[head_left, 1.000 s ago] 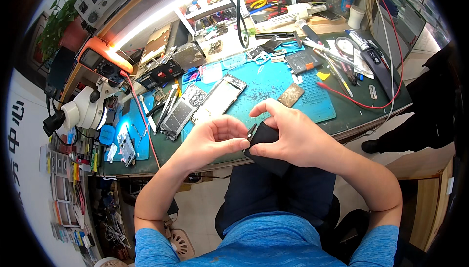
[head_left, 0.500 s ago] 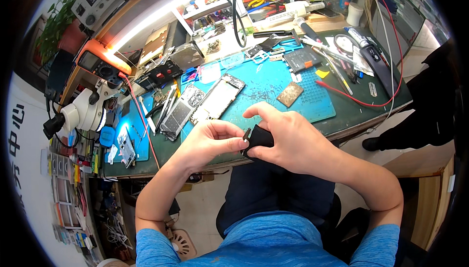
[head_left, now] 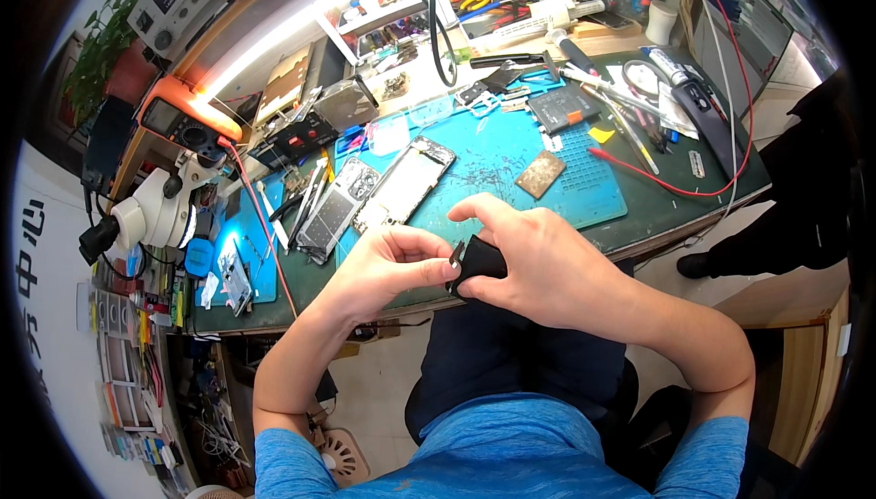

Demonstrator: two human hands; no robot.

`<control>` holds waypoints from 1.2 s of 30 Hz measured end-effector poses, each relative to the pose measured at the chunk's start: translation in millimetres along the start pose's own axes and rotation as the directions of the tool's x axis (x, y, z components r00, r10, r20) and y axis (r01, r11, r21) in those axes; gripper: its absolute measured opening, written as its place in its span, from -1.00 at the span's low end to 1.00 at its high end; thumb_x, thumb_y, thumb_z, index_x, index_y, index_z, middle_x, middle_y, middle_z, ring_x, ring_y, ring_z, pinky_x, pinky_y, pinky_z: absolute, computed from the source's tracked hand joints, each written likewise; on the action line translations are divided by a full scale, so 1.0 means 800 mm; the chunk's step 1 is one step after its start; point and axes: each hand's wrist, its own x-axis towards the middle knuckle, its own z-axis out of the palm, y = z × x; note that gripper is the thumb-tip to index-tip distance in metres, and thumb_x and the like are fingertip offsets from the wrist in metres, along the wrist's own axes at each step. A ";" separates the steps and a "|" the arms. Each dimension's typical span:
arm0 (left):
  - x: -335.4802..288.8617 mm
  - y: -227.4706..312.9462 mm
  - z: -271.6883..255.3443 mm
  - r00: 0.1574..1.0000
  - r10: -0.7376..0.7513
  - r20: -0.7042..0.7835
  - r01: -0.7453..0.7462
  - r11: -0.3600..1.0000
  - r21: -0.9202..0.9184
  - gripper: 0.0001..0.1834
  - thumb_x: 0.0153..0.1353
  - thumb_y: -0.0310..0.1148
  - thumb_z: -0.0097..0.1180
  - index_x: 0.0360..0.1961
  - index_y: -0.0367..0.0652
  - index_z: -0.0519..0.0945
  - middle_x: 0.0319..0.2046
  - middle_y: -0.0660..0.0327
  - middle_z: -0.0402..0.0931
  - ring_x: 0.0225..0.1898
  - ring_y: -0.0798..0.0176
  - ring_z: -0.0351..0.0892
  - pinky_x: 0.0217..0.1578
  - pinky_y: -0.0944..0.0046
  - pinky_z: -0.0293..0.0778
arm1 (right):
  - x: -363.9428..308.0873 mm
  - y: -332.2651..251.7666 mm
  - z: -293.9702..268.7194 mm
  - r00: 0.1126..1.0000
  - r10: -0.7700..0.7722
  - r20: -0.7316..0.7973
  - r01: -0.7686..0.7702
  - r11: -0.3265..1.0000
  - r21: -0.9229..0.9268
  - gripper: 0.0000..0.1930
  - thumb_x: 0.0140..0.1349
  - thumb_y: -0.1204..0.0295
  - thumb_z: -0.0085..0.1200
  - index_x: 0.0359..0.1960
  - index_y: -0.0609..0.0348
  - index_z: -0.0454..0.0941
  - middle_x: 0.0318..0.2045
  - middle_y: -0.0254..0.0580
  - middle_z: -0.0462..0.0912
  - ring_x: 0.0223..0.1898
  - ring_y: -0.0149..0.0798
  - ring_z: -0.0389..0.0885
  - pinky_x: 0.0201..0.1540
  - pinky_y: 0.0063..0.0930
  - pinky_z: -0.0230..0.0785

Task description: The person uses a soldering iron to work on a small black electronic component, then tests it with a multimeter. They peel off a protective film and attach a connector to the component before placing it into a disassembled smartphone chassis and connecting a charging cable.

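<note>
By the green bench [head_left: 664,216], hands [head_left: 546,266] pinching thin dark strip [head_left: 457,254], matte black curved piece [head_left: 484,260]

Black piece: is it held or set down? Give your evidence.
Held: the black piece sits between the thumb and fingers of the right grip, with the left grip close beside it.

Mat [head_left: 497,157]: a phone frame [head_left: 406,184] is resting between panel [head_left: 338,212] and plate [head_left: 540,174].
Left: a multimeter [head_left: 187,120] is sitting behind the microscope [head_left: 155,213].
Left grip [head_left: 392,266], right grip [head_left: 543,266]: a held piece [head_left: 482,260] is sitting between.
</note>
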 end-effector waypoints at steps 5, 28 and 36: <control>-0.001 -0.001 -0.001 1.000 0.010 -0.006 -0.010 1.000 0.001 -0.80 0.28 -0.46 0.44 -0.10 -0.29 0.76 -0.22 0.20 0.77 -0.18 0.42 0.72 -0.09 0.40 0.61 | 0.001 -0.001 0.001 1.000 0.006 0.009 -0.006 1.000 -0.002 -0.43 0.19 0.44 0.32 0.19 0.43 0.40 -0.18 0.35 0.71 -0.02 0.27 0.71 0.04 -0.03 0.57; -0.011 0.011 0.001 0.994 0.106 0.014 -0.107 0.986 0.129 -0.76 0.38 -0.42 0.36 0.00 -0.32 0.72 -0.16 0.23 0.75 -0.11 0.44 0.72 -0.06 0.41 0.62 | 0.001 -0.013 -0.002 0.996 0.025 0.080 -0.020 0.998 -0.057 -0.38 0.17 0.46 0.35 0.22 0.44 0.35 -0.25 0.33 0.72 -0.06 0.27 0.73 0.00 -0.02 0.59; -0.011 0.012 0.004 0.994 0.109 0.005 -0.108 0.980 0.168 -0.79 0.37 -0.45 0.37 -0.05 -0.34 0.71 -0.17 0.22 0.75 -0.13 0.45 0.72 -0.07 0.41 0.63 | -0.002 -0.020 -0.004 0.995 0.018 0.095 -0.008 0.994 -0.104 -0.43 0.18 0.50 0.32 0.17 0.44 0.33 -0.30 0.29 0.72 -0.11 0.25 0.74 -0.06 -0.02 0.61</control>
